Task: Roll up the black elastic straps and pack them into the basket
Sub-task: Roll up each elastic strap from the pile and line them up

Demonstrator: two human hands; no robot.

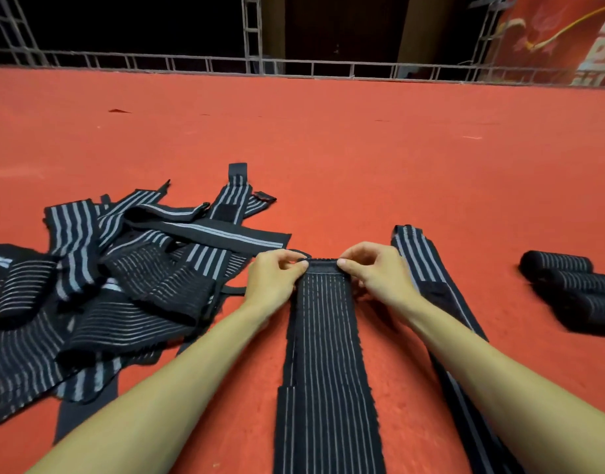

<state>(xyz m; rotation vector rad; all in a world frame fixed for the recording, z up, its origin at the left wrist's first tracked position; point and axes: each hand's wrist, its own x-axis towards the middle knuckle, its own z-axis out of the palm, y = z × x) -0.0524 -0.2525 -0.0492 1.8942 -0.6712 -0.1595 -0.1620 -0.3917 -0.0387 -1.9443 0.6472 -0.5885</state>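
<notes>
Both bare forearms are reaching forward and converging over the red carpet floor (328,148), one along each side of a long black elastic strap with thin grey stripes (325,354) that is lying flat and running straight away from the person. The left hand (275,278) is pinching the strap's far-left corner, thumb and forefinger curled tight on the edge, the other fingers tucked under. The right hand (372,271) is mirroring it on the far-right corner, fingertips pressed on the plain black end band, wrist slightly raised. The far end is sitting folded over between the two hands (first turn of a roll, barely started); the rest of the strap is lying unrolled on the carpet.

Left of this strap, a loose heap of unrolled black striped straps (106,285) is lying tangled, its nearest edge just beside the left hand. Just right of the strap, a second flat black striped strap (441,295) is running alongside, partly under the right forearm. Well to the right of it, three finished black strap rolls (574,289) are lying side by side, touching. Far beyond the strap's far end, a grey metal truss railing (253,63) is edging the carpet.
</notes>
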